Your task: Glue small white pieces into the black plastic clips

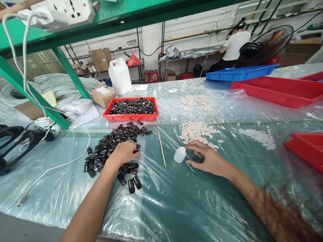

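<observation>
My left hand (124, 152) is closed over a heap of small glossy black plastic parts (106, 146), its fingers curled down among them. Black shows between thumb and fingers, though most of what it grips is hidden. My right hand (205, 157) is open, thumb and index finger apart, beside a small translucent white bottle (180, 154). The index fingertip is at the bottle's upper edge; whether it touches, I cannot tell. Between my hands lies a thin pointed wooden stick (162, 149). Behind my right hand is a pile of small off-white pieces (196, 131).
A red tray (131, 117) full of black parts stands behind the heap. More pale pieces lie at the back (198, 102) and right (261, 137). Red trays (308, 148) and a blue tray (242, 73) sit rightward. A white cable (60, 164) crosses the left side. A person sits beyond.
</observation>
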A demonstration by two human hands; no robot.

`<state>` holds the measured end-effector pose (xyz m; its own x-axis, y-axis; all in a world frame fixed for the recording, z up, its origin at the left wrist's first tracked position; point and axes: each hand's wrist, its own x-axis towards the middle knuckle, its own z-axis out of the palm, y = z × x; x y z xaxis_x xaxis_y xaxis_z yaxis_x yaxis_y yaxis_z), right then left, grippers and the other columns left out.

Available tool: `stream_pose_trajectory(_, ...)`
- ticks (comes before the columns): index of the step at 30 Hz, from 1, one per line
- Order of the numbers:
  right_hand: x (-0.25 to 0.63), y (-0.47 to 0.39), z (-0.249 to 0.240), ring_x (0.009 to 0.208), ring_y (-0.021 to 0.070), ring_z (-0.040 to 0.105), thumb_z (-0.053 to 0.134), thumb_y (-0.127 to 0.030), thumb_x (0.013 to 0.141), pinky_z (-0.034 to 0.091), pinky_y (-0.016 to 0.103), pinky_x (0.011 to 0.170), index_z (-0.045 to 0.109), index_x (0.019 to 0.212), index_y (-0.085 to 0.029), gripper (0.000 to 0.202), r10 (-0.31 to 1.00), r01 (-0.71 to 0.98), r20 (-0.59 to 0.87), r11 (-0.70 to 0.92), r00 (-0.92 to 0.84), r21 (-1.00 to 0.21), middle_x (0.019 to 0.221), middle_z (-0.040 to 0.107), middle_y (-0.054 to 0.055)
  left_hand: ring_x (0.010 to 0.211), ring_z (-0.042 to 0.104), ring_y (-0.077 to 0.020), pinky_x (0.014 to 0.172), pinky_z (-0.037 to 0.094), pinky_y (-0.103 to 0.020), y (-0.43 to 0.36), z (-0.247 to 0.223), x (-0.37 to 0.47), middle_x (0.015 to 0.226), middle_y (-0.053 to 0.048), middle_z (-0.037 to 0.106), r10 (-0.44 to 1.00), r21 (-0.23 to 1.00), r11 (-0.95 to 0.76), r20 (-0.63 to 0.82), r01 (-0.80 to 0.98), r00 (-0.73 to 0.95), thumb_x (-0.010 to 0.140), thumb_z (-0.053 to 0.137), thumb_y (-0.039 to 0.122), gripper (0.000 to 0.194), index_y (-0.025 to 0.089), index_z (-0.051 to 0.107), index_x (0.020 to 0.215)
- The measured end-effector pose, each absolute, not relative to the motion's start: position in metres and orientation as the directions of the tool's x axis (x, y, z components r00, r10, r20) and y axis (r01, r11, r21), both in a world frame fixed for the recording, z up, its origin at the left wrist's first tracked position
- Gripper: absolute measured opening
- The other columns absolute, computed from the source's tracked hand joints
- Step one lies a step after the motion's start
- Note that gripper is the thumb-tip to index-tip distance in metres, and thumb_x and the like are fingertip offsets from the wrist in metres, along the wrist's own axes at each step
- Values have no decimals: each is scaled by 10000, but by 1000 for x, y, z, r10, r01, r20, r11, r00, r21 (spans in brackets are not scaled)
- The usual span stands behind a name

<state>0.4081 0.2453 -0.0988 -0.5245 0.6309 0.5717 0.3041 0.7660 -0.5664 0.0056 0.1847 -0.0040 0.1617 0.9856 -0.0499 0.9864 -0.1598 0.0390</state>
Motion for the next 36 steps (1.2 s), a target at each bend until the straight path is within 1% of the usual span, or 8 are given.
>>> stream_pose_trajectory(6,391,231,-90,661,170,664,864,-300,1057,593,327,606,867,1238,-294,181,678,321,511,717,-527,-619,1156,870,95,741,626,-118,714,504,-251,170,10,46,842,44,642,932,82,-362,62,928,358,959,541,260,63,222,591,960)
stream_pose_trajectory(10,378,224,-85,816,219,792,850,-330,1049,674,330,722,769,1140,-277,133,733,341,461,656,-501,-673,1087,870,72,560,581,-124,562,481,-233,151,9,74,679,79,600,880,155,-474,129,867,458,959,487,313,121,269,548,1054)
stream_pose_trajectory(15,376,215,-78,1030,264,926,843,-407,1016,787,411,919,673,1102,-290,223,768,325,445,613,-461,-720,1201,944,80,485,586,-89,511,489,-219,133,-1,86,730,77,665,752,216,-649,327,729,573,960,512,275,126,304,538,1079)
stream_pose_trajectory(18,379,204,-74,987,263,930,856,-402,1010,805,422,890,658,1155,-297,267,761,293,471,622,-446,-726,1197,940,75,544,644,-65,569,524,-202,129,-10,85,890,65,715,717,228,-670,445,706,537,1004,479,265,197,293,502,1198)
stream_pose_trajectory(21,378,190,-71,919,257,908,871,-335,1002,789,397,810,680,1279,-322,337,735,256,516,653,-440,-712,1179,926,50,737,725,-81,610,536,-189,127,-15,84,1072,29,734,677,193,-675,544,712,495,1048,440,269,243,280,501,1283)
stream_pose_trajectory(27,372,162,-59,1047,346,939,826,-229,1035,813,450,821,643,1555,-448,593,625,171,660,767,-418,-618,1240,910,66,1018,719,-99,738,558,-197,128,-3,84,1157,17,723,672,225,-660,604,716,429,1070,423,243,245,279,496,1302)
stream_pose_trajectory(31,372,150,-53,1037,372,921,794,-223,1049,820,475,783,608,1655,-477,682,617,184,654,774,-438,-606,1225,883,96,1001,723,-100,722,546,-207,126,5,83,1194,26,711,681,229,-647,602,727,417,1054,466,246,223,296,518,1266)
stream_pose_trajectory(36,374,149,-51,971,348,897,777,-252,1052,773,414,674,630,1621,-424,612,585,181,699,804,-411,-567,1175,847,120,894,724,-106,687,532,-205,126,11,89,1053,16,719,662,159,-641,610,751,436,1095,394,326,209,271,561,1207)
